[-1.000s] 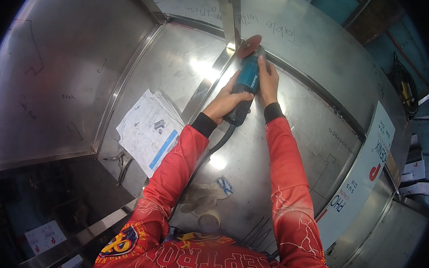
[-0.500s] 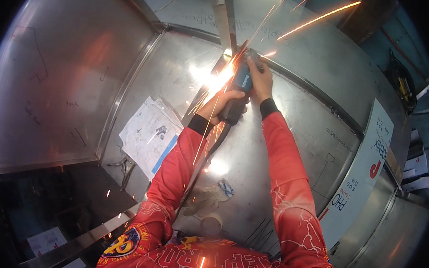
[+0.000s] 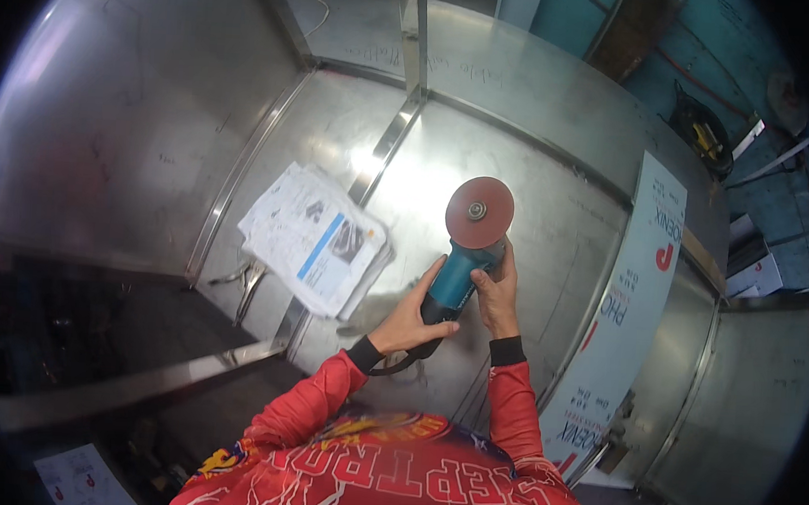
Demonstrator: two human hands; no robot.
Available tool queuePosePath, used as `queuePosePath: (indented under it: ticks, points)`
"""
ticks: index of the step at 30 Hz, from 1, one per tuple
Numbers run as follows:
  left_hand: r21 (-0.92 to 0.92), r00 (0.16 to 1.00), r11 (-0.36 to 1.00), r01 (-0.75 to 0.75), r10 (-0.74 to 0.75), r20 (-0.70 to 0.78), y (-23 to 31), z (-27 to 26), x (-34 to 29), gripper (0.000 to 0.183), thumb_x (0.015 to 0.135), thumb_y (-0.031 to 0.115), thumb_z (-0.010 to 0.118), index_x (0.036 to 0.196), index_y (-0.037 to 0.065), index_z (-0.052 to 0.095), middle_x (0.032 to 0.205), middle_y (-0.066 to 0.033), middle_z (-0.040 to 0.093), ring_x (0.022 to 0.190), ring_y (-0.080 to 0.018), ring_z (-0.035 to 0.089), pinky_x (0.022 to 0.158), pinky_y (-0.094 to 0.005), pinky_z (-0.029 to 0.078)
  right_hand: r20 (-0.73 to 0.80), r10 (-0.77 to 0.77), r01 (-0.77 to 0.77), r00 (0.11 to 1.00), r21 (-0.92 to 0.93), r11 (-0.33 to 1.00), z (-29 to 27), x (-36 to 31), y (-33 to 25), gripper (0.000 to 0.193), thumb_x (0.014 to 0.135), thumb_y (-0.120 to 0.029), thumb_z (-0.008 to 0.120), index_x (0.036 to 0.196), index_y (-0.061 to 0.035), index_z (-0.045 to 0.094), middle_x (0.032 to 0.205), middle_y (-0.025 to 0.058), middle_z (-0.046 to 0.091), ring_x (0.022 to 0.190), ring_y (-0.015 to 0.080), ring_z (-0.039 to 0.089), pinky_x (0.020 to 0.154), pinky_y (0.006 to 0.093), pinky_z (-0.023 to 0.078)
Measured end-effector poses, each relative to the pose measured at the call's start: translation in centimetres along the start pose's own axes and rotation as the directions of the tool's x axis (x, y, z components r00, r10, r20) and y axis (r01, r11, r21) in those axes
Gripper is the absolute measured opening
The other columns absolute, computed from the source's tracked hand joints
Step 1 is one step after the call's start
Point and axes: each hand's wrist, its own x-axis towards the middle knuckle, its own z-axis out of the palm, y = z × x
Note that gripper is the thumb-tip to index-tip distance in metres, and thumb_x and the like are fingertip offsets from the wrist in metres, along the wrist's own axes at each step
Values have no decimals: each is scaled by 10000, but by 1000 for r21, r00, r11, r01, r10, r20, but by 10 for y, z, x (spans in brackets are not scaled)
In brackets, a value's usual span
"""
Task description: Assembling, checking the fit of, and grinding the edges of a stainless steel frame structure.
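Both my hands hold a teal and black angle grinder (image 3: 460,273) in front of my chest. Its round reddish-brown disc (image 3: 493,223) faces up toward me, with a metal nut at the centre, and looks still. My left hand (image 3: 408,314) wraps the black rear body, thumb across it. Near the head, my right hand (image 3: 499,295) grips the other side, thumb pressed on the teal casing. A dark cord trails from the grinder's back end past my left wrist. Beneath the tool lies a shiny sheet-metal surface (image 3: 534,251).
A stack of printed sheets (image 3: 317,238) lies left of the grinder, with locking pliers (image 3: 251,289) beside it. Metal bars (image 3: 399,127) cross the sheet-metal frame. A white printed panel (image 3: 618,321) leans along the right. Coiled dark cable (image 3: 699,132) sits at the far right.
The grinder has come away from the metal joint, nearer my body, and its disc is turned up into view. The sparks and bright glare are gone. Both hands keep their hold.
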Motion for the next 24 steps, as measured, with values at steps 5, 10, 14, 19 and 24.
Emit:
queuePosePath:
  ticks: [5,10,14,19,24]
  points:
    - [-19,993,996,89,-87,83,2,17,-69,902,683,217,761,1398,-26,268,1289,-178,452,1184,-225,449,992,-321,348,229,63,-76,971,49,996,-8,-103,-23,1044,683,-157,817,1458,-49,125,1434,145,290,1250,270,409,957,364,433]
    - [34,978,978,206,-206,14,9,9,-126,881,661,210,777,1377,-8,313,1205,-132,506,1093,-193,494,941,-310,394,127,126,-108,984,-138,984,-30,-208,-45,726,822,-80,661,1424,-66,255,1288,177,473,1029,251,593,833,331,520]
    - [31,972,975,221,-218,-91,-12,-10,-165,770,701,82,727,1356,-3,332,995,-92,568,780,-133,594,696,-272,505,-407,3,-67,913,-142,988,-80,-286,-27,217,913,-136,516,1104,-41,554,849,79,598,696,165,611,653,293,522]
    - [64,951,957,282,-270,-151,2,-29,-203,716,680,91,733,1290,-33,378,986,-82,566,818,-134,570,730,-283,490,-574,-252,160,779,-207,965,-133,-366,-35,102,894,-34,484,972,-53,547,886,31,552,713,126,552,609,288,468]
    - [224,974,953,206,-176,-145,-27,-47,-224,686,689,94,720,1292,-4,408,906,-82,588,730,-142,593,669,-275,494,-876,-303,44,375,-309,950,-132,-440,-51,151,876,-38,509,1014,-73,559,934,31,535,783,106,536,624,273,460]
